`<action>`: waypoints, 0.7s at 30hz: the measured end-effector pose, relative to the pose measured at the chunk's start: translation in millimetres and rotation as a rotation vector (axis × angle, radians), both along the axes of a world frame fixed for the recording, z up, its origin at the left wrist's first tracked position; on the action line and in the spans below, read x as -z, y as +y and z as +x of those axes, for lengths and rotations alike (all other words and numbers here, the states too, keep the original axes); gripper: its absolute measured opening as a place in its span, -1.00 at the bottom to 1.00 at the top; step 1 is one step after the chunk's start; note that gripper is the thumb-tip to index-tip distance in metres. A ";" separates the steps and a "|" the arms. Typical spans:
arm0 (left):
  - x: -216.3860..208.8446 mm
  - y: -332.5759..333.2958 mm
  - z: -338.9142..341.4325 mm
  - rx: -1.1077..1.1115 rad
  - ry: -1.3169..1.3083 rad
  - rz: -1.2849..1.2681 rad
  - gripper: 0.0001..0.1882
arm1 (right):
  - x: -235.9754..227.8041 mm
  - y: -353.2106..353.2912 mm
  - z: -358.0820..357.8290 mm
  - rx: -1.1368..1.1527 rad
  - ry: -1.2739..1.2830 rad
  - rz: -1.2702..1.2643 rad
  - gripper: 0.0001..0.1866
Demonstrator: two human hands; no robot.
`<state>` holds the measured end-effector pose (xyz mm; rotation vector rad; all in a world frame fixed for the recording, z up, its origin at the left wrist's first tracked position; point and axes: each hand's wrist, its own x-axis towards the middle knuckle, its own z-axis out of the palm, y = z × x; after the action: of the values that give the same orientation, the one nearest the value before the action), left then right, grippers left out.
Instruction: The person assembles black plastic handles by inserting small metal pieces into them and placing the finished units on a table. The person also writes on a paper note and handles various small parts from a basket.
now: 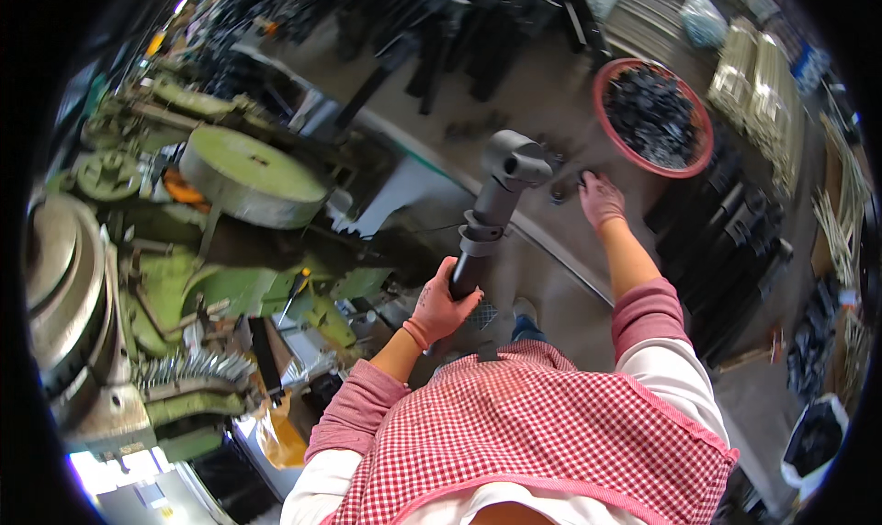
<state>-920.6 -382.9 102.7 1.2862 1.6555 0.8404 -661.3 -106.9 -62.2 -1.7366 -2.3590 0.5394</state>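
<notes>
Tube (pixel 489 214) (dark) — gripped by left hand (pixel 441 306).

Left hand (pixel 441 306) clenched in a grip, right hand (pixel 601 198) reaching down

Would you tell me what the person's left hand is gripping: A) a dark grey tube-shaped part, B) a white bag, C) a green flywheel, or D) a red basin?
A: the left hand is wrapped around the lower end of the dark grey tube-shaped part, which points up and away.

Green press machine (pixel 220 277) left — red basin (pixel 602 112) of dark parts.
</notes>
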 end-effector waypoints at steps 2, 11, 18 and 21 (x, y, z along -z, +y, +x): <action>-14.3 -27.7 -9.1 -0.064 0.264 0.071 -0.43 | -15.7 -13.2 -7.8 0.061 0.090 0.018 -0.63; -54.8 -130.7 -36.8 -0.170 0.880 0.002 -0.13 | -185.7 -116.3 -175.9 -0.425 1.696 -0.865 -0.64; -101.4 -236.3 -84.3 -0.095 -0.101 -0.119 -0.06 | -235.9 -218.2 -258.7 -0.623 1.648 -1.010 -0.68; -92.0 -258.3 -82.0 -0.313 0.061 0.091 -0.10 | -236.8 -248.2 -257.6 -0.387 1.561 -0.437 -0.67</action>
<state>-1002.5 -641.1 194.7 1.1387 1.9174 1.0815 -919.0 -355.1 174.6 -0.3595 -1.3286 1.7036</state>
